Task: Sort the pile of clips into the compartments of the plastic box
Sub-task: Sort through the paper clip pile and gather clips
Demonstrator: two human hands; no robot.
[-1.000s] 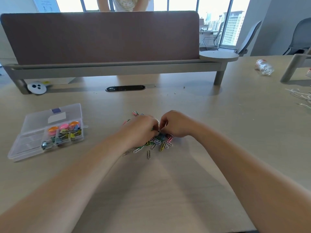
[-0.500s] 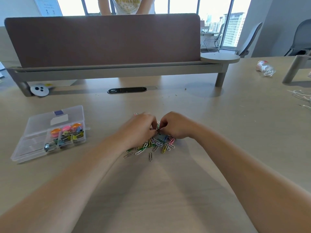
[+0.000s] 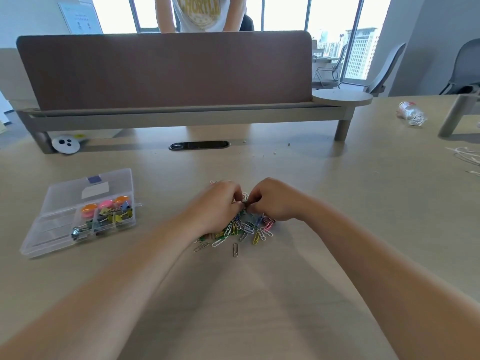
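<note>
Left hand [image 3: 220, 203]: fingers curled in tight; the tips pinch at the clips [image 3: 244, 229] on top of the pile
Right hand [image 3: 272, 201]: fingers curled in tight too; the tips meet the left fingers and pinch at the same spot; which clip they hold I cannot tell
Clips: a bright pile right under the fingers; a few lie loose just nearer than the fingers
Plastic box [image 3: 39, 245]: well off to the left of the fingers; lid open; round orange and pink things and folding clips sit in the parts nearest the fingers
Table [image 3: 337, 203]: pale wood; it carries the pile and the box
Brown screen [image 3: 166, 71]: stands far past the fingers; a person in a white shirt [image 3: 200, 11] is behind it
Crushed bottle [image 3: 411, 116]: far off to the right of the fingers
</note>
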